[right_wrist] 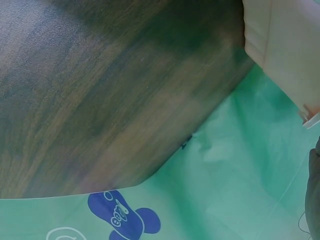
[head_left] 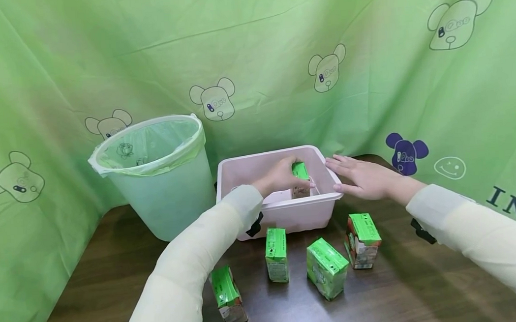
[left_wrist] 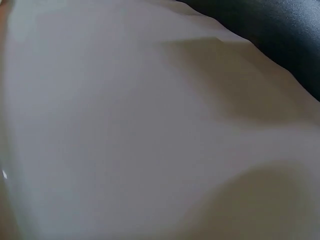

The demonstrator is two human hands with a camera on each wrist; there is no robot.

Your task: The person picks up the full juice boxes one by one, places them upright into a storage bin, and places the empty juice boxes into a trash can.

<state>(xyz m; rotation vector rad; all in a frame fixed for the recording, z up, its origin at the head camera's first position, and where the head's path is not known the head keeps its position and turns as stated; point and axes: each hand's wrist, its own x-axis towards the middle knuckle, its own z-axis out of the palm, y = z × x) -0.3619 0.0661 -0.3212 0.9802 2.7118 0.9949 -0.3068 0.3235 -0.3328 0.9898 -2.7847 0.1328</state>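
Inside the pale pink plastic bin, my left hand grips a small drink carton with a bright green top. The carton stands at the bin's right side, its lower part inside the walls. My right hand has its fingers extended, fingertips at the bin's right rim. In the left wrist view the bin's pale wall fills nearly everything, so the hand and carton are hidden there. The right wrist view catches the bin's outer side at its upper right corner, with a sliver of the right hand below.
Several green-topped cartons stand on the dark wooden table before the bin: one at left, one in the middle, others to the right. A tall lined trash can stands left. Green printed curtain surrounds the table.
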